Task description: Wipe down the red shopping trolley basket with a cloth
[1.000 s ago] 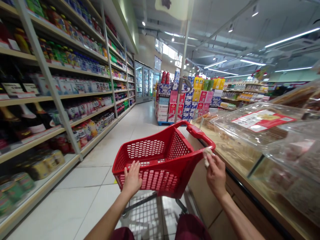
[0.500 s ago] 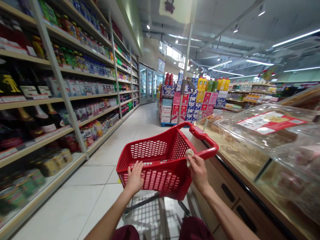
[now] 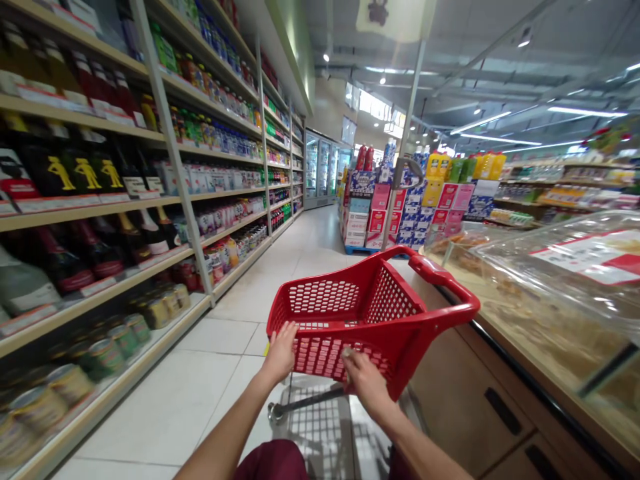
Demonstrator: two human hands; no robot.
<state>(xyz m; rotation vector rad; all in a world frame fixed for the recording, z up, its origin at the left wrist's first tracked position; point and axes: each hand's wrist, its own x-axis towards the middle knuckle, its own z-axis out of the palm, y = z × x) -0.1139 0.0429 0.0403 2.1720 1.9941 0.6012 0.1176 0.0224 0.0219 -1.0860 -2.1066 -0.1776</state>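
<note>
A red plastic shopping cart (image 3: 345, 357) stands sideways in front of me, its mesh basket bare inside where I can see it. My left hand (image 3: 281, 350) rests at the near rim toward the left end, with fingers stretched out and nothing held. My right hand (image 3: 367, 380) is closed in front of the basket's near side wall. A small pale crumpled cloth (image 3: 346, 353) pokes out between its fingertips, most of it hidden by the hand. The cart's handle (image 3: 447, 283) is at the right, away from both hands.
Shelves (image 3: 95, 207) of bottles and cans line the left side. A counter (image 3: 493, 357) with clear covers runs along the right, close to the cart. Stacked drink cartons (image 3: 380, 217) and a metal pole (image 3: 407, 127) stand ahead. Glass-door fridges (image 3: 323, 167) are farther back.
My right hand has moved left and down, from near the handle end of the rim to the basket's side wall, still holding the cloth. My left hand stays at the rim. The view has turned left.
</note>
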